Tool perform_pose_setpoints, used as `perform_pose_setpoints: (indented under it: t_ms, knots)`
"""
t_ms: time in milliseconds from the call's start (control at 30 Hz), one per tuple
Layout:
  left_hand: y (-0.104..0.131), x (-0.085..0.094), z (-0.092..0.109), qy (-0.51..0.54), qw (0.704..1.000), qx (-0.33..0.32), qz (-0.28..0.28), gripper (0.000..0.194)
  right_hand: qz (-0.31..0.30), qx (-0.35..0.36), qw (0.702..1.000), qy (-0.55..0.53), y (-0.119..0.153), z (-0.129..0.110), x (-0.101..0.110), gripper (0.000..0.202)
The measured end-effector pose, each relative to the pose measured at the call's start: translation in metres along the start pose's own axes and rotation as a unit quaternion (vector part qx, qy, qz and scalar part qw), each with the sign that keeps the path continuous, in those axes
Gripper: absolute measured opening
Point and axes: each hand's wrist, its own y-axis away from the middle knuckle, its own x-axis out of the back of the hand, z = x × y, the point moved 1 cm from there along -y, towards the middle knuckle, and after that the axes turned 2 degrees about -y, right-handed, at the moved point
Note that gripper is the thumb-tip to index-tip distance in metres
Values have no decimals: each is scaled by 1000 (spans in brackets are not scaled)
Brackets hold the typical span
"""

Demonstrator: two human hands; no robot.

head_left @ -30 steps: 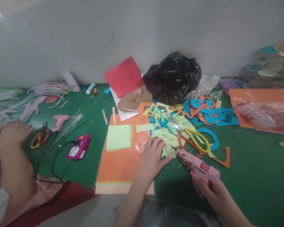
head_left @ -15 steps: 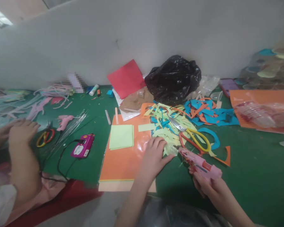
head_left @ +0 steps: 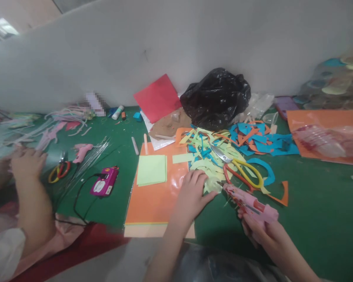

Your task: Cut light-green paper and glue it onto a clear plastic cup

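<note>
My left hand (head_left: 192,192) is curled against a small clear round plastic piece (head_left: 213,185), its thumb and fingers about the near and left sides. Wrapped round the handle of a pink hot glue gun (head_left: 254,203) is my right hand (head_left: 260,231). The glue gun points left, with its dark nozzle at the plastic piece's right edge; whether they touch I cannot tell. Scissors (head_left: 238,166) with one yellow and one red handle lie just beyond the gun, on pale green paper scraps (head_left: 201,137). My left wrist crosses the orange sheets (head_left: 153,203).
A co-worker's hands (head_left: 28,162) are at the left, near other scissors (head_left: 59,171), a second pink glue gun (head_left: 82,150) and a magenta power strip (head_left: 104,182). A black plastic bag (head_left: 216,98) stands by the wall. Stacked cups (head_left: 341,86) are at the far right.
The camera view has shifted slightly. My hands and the glue gun keep nearly the same place at the plastic piece. The co-worker's hands have moved a little.
</note>
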Motion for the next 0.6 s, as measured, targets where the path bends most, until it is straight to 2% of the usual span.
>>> perform_pose_setpoints:
  t_ms: [300, 600]
  knots:
    - [0, 0, 0, -1, 1000, 3, -4, 36, 30, 16, 999, -5, 3, -4, -1, 57]
    - [-1, 2, 1, -5, 1000, 11, -16, 37, 22, 30, 999, -12, 5, 9, 0, 53]
